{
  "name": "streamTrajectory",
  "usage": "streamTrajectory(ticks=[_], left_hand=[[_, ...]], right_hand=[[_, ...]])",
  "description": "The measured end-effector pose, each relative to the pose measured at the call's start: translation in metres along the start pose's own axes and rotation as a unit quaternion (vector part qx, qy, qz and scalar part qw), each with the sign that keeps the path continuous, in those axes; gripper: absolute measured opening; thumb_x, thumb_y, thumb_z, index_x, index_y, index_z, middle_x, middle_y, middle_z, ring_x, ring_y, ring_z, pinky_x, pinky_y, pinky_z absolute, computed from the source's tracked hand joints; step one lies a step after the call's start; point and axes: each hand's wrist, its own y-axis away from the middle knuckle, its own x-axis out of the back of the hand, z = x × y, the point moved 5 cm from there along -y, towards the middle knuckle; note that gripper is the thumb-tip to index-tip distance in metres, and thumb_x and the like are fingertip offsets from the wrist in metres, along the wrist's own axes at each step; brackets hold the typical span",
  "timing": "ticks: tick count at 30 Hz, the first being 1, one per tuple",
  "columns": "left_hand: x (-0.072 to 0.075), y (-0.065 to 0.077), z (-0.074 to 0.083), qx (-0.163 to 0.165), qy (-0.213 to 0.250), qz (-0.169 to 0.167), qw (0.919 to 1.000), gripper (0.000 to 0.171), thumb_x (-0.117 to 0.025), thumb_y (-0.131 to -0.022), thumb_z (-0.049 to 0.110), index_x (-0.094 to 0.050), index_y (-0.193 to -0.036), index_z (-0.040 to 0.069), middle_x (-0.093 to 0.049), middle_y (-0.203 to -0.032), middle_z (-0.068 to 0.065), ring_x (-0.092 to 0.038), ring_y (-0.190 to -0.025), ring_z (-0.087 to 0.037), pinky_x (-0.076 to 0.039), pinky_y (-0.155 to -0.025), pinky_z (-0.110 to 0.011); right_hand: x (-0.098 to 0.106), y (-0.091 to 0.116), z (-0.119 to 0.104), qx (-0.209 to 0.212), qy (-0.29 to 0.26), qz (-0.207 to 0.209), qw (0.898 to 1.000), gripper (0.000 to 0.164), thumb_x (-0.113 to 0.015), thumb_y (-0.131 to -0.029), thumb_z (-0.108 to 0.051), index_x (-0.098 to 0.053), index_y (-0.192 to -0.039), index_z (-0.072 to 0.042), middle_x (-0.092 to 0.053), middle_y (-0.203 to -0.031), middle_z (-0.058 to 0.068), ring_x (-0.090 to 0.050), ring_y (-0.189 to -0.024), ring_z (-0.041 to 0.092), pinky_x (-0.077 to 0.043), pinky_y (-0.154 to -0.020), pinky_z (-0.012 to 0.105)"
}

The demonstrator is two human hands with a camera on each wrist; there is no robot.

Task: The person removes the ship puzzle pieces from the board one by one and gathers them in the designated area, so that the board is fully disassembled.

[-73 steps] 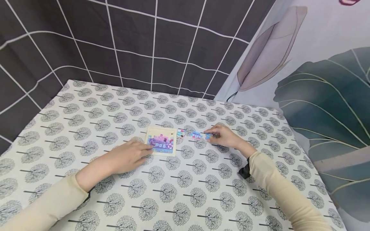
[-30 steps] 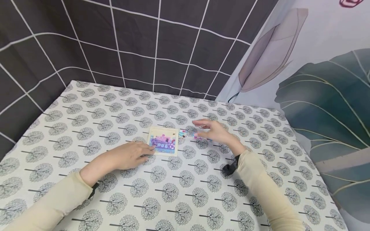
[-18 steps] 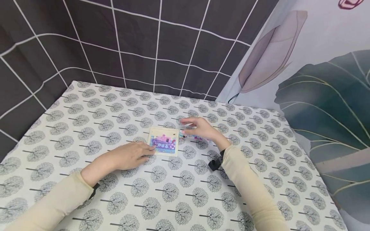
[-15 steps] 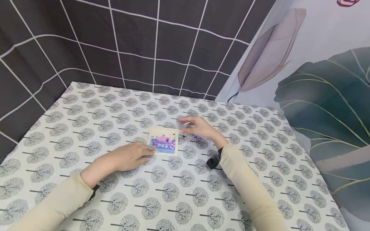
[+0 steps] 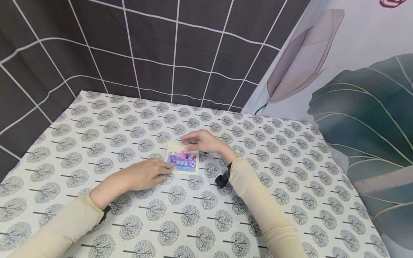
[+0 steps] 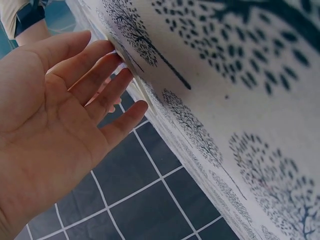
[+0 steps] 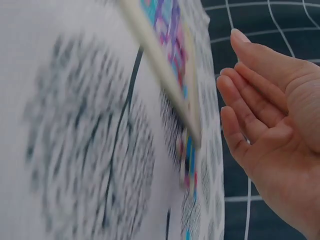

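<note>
A small jigsaw puzzle in purple, pink and blue lies flat in a cream frame mid-table; the upper part of the board is bare cream. My left hand rests its fingertips on the frame's left side, its fingers fairly straight in the left wrist view. My right hand hovers over the upper right of the frame. In the right wrist view its thumb and loosely bent fingers stand apart, with nothing seen between them. Loose jigsaw pieces lie beside the frame, partly hidden by the right hand in the head view.
A white tablecloth with a grey tree print covers the table. Behind it hangs a dark curtain with a white grid. A leaf-patterned cloth hangs on the right. A black strap device sits at my right wrist.
My right hand has left the loose pieces on the right and moved leftward until it is over the frame. The left hand stays at the frame's left side.
</note>
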Motion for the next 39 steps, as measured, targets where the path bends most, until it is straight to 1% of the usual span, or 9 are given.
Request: streamTrajectory(ticks=[2, 4, 10, 17, 19, 23, 29, 33, 39], left_hand=[[0.0, 0.001, 0.0, 0.003, 0.0, -0.003, 1.0, 0.038, -0.051, -0.094, 0.02, -0.055, -0.13, 0.007, -0.046, -0.14, -0.01, -0.039, -0.131, -0.035, -0.03, -0.109, -0.052], [0.001, 0.001, 0.0, 0.001, 0.0, -0.005, 1.0, 0.038, -0.052, -0.094, 0.019, -0.055, -0.13, 0.006, -0.046, -0.14, -0.01, -0.039, -0.131, -0.035, -0.03, -0.109, -0.053], [0.002, 0.001, 0.0, -0.003, -0.003, -0.008, 1.0, 0.039, -0.052, -0.094, 0.019, -0.054, -0.13, 0.005, -0.046, -0.141, -0.011, -0.039, -0.13, -0.035, -0.029, -0.109, -0.053], [-0.003, 0.001, 0.0, 0.002, 0.008, -0.018, 0.9998, 0.041, -0.054, -0.092, 0.018, -0.054, -0.13, 0.004, -0.046, -0.14, -0.012, -0.039, -0.13, -0.035, -0.03, -0.109, -0.052], [-0.005, 0.002, 0.0, 0.003, 0.011, -0.022, 0.9997, 0.041, -0.055, -0.091, 0.018, -0.053, -0.13, 0.004, -0.046, -0.14, -0.011, -0.039, -0.13, -0.035, -0.03, -0.109, -0.052], [-0.005, 0.003, 0.0, 0.002, 0.007, -0.021, 0.9997, 0.042, -0.056, -0.091, 0.018, -0.053, -0.13, 0.004, -0.046, -0.141, -0.011, -0.039, -0.13, -0.035, -0.03, -0.109, -0.052], [-0.004, 0.003, 0.0, 0.001, 0.007, -0.022, 0.9997, 0.042, -0.055, -0.091, 0.018, -0.053, -0.131, 0.004, -0.045, -0.141, -0.012, -0.038, -0.131, -0.035, -0.029, -0.11, -0.052], [-0.002, 0.002, -0.001, 0.002, -0.001, -0.02, 0.9998, 0.042, -0.055, -0.092, 0.019, -0.053, -0.131, 0.004, -0.045, -0.141, -0.012, -0.039, -0.131, -0.035, -0.03, -0.11, -0.051], [0.0, 0.0, -0.001, -0.002, -0.007, -0.01, 0.9999, 0.04, -0.054, -0.093, 0.019, -0.054, -0.13, 0.003, -0.045, -0.141, -0.013, -0.039, -0.13, -0.035, -0.03, -0.11, -0.051]], right_hand=[[-0.003, -0.004, -0.008, 0.017, 0.014, -0.007, 1.0, 0.046, -0.071, -0.083, -0.02, -0.059, -0.126, -0.01, -0.062, -0.124, 0.004, -0.058, -0.113, 0.014, -0.043, -0.101, 0.024], [-0.007, -0.007, -0.013, 0.019, 0.026, -0.01, 0.999, 0.045, -0.071, -0.083, -0.021, -0.059, -0.126, -0.012, -0.062, -0.123, 0.002, -0.058, -0.113, 0.013, -0.044, -0.1, 0.023], [-0.017, -0.014, -0.018, -0.014, 0.005, -0.036, 0.999, 0.049, -0.073, -0.081, -0.022, -0.058, -0.127, -0.014, -0.062, -0.124, 0.002, -0.061, -0.108, 0.013, -0.05, -0.09, 0.022], [-0.03, -0.018, -0.016, -0.024, 0.029, -0.061, 0.997, 0.048, -0.072, -0.081, -0.026, -0.059, -0.126, -0.015, -0.063, -0.122, 0.0, -0.059, -0.11, 0.01, -0.043, -0.101, 0.027], [-0.034, -0.019, -0.015, -0.024, 0.026, -0.066, 0.997, 0.047, -0.072, -0.082, -0.024, -0.059, -0.126, -0.014, -0.063, -0.122, 0.001, -0.06, -0.11, 0.012, -0.044, -0.1, 0.026], [-0.039, -0.021, -0.015, -0.025, 0.029, -0.067, 0.997, 0.042, -0.072, -0.082, -0.02, -0.061, -0.122, -0.011, -0.065, -0.117, 0.003, -0.061, -0.105, 0.012, -0.047, -0.093, 0.021], [-0.043, -0.025, -0.02, -0.011, 0.064, -0.046, 0.997, 0.03, -0.074, -0.079, -0.015, -0.067, -0.107, -0.007, -0.069, -0.095, 0.004, -0.063, -0.086, 0.009, -0.049, -0.08, 0.013], [-0.041, -0.028, -0.026, -0.013, 0.093, -0.037, 0.995, 0.027, -0.077, -0.076, -0.017, -0.068, -0.099, -0.007, -0.069, -0.089, 0.002, -0.063, -0.08, 0.009, -0.05, -0.075, 0.012], [-0.039, -0.033, -0.034, -0.051, 0.111, -0.045, 0.991, 0.031, -0.08, -0.072, -0.018, -0.068, -0.098, -0.006, -0.069, -0.088, 0.003, -0.063, -0.078, 0.01, -0.05, -0.073, 0.013]])
